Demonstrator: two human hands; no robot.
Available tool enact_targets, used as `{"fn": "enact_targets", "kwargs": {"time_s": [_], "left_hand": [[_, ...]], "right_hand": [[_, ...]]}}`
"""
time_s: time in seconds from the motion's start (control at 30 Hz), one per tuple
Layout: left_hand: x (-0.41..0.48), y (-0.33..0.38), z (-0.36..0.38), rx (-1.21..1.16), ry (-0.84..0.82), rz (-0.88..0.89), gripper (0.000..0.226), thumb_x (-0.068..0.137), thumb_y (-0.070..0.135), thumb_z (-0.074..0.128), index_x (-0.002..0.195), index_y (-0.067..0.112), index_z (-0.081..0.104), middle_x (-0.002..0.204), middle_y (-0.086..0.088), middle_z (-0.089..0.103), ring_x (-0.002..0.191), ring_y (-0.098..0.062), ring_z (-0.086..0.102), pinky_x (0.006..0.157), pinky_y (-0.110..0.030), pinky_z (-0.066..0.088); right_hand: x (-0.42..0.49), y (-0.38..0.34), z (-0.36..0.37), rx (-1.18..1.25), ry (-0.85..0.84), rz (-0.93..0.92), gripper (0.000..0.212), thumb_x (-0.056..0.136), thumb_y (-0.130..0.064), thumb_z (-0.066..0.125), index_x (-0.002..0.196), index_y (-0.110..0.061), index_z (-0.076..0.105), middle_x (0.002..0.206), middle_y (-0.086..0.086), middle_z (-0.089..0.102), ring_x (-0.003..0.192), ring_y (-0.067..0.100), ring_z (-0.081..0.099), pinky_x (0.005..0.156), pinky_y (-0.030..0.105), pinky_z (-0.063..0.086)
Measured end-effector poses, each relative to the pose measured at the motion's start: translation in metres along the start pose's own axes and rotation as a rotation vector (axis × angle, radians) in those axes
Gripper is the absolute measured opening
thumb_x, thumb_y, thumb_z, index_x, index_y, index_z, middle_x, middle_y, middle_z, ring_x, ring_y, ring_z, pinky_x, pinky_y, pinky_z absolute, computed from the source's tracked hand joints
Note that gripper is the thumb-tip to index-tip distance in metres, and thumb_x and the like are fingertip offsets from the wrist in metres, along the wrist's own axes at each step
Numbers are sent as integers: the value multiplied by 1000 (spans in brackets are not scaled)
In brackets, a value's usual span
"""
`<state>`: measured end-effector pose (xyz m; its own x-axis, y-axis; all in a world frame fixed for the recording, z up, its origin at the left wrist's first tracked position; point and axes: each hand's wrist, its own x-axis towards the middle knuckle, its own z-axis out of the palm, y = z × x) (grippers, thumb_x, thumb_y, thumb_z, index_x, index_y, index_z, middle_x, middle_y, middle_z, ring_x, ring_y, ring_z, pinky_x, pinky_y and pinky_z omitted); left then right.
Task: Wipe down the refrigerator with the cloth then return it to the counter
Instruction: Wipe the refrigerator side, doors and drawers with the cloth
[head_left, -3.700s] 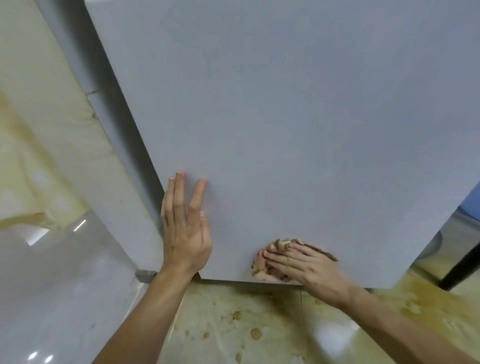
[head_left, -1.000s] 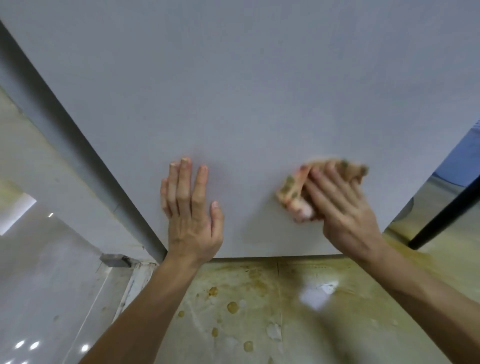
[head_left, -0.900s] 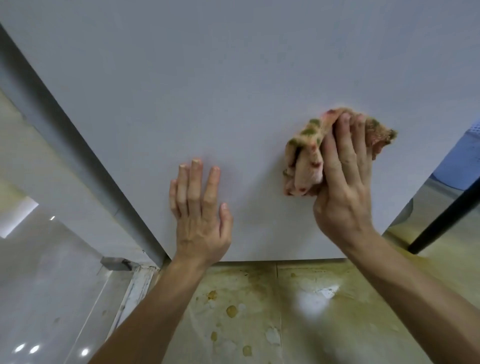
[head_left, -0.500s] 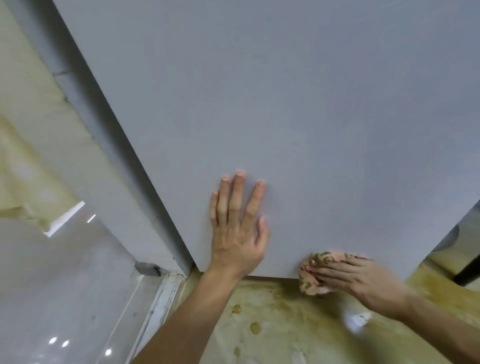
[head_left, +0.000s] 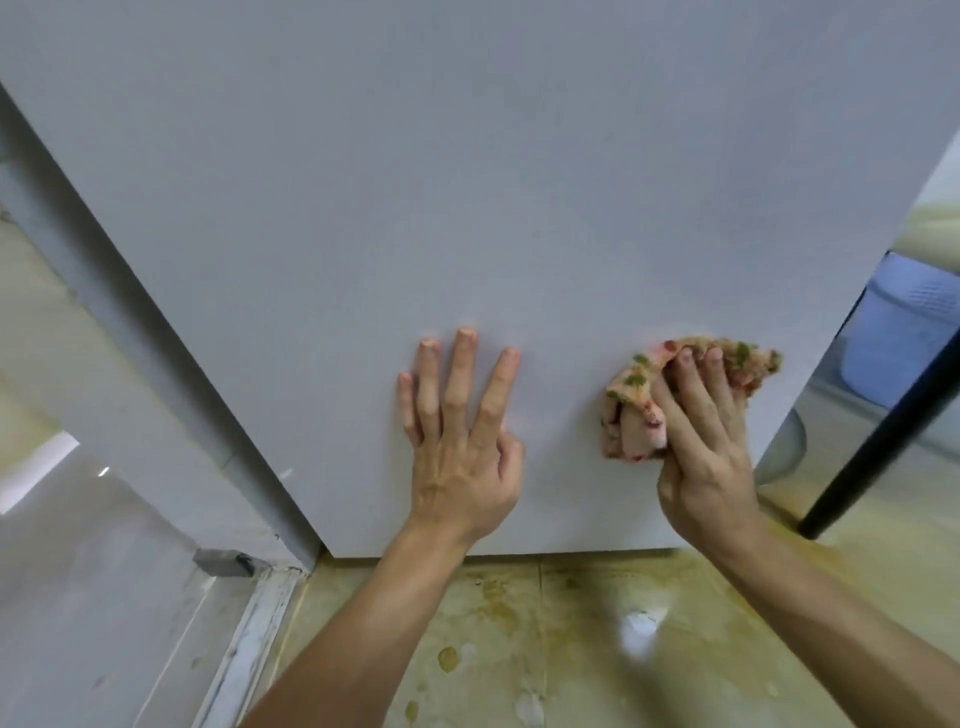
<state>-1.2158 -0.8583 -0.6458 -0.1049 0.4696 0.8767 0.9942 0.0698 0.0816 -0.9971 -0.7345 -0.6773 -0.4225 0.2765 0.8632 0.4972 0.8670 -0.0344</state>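
Fingers (head_left: 462, 374) of the left hand (head_left: 460, 457) are spread straight and laid flat against the grey door of the refrigerator (head_left: 467, 182), with nothing held beneath them and the thumb tucked in at the side nearest the other hand. Just to the right of those fingertips, at about the same height on the door, the cloth (head_left: 631, 384) is found – a bunched, pinkish rag with green and red marks. It is pressed against the door by the right hand (head_left: 701, 457), whose fingers (head_left: 712, 384) are laid nearly straight over the bunch; a fold of the fabric is seen wrapped over the index finger, and the thumb is hidden, so a pinch cannot be confirmed. Cloth edges are left showing above and on both sides of these fingers. Below both wrists the door's bottom edge is met by a yellow-stained floor (head_left: 519, 623). Beyond the right fingers, past the door's edge, a blue container (head_left: 893, 332) and a dark slanted bar (head_left: 883, 441) are visible – both apart from the cloth.
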Motion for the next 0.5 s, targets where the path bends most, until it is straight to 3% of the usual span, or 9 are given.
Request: {"fn": "enact_targets", "kwargs": {"time_s": [0.1, 0.17, 0.27, 0.37, 0.5], "left_hand": [[-2, 4, 4, 9, 16, -14, 89, 79, 3, 65, 160, 18, 31, 172, -12, 11, 163, -33, -5, 129, -60, 4], [-2, 5, 5, 17, 23, -9, 89, 79, 2, 65, 160, 18, 31, 173, -9, 7, 163, -33, -5, 129, -59, 2], [-1, 4, 5, 23, 24, -4, 89, 78, 1, 65, 160, 17, 31, 174, -9, 5, 162, -33, -6, 129, -59, 2], [-1, 8, 6, 24, 18, -19, 90, 78, -2, 65, 160, 15, 31, 171, -15, 12, 162, -34, -6, 129, -60, 3], [1, 12, 7, 18, 16, -37, 90, 77, -2, 62, 159, 14, 30, 169, -19, 15, 162, -34, -6, 129, -60, 4]], "right_hand": [[-59, 21, 12, -170, -253, -261, 83, 87, 9, 40, 163, -23, 29, 175, -7, 15, 161, 18, 16, 132, 44, 7], [-105, 47, 6, -254, -522, -447, 84, 90, -5, 41, 167, -29, 18, 174, -13, 17, 161, 11, 14, 132, 38, 0], [-132, 81, -12, -295, -731, -490, 85, 92, -13, 41, 168, -28, 5, 167, -12, 35, 160, 7, 13, 132, 34, -4], [-113, 93, -29, -236, -603, -373, 84, 92, -7, 38, 168, -27, 10, 169, -8, 32, 160, 10, 15, 132, 37, 2], [-24, 78, -41, -1, -121, -132, 66, 99, -3, 40, 163, -17, 30, 175, -4, 13, 162, 23, 13, 132, 49, 9]]}}
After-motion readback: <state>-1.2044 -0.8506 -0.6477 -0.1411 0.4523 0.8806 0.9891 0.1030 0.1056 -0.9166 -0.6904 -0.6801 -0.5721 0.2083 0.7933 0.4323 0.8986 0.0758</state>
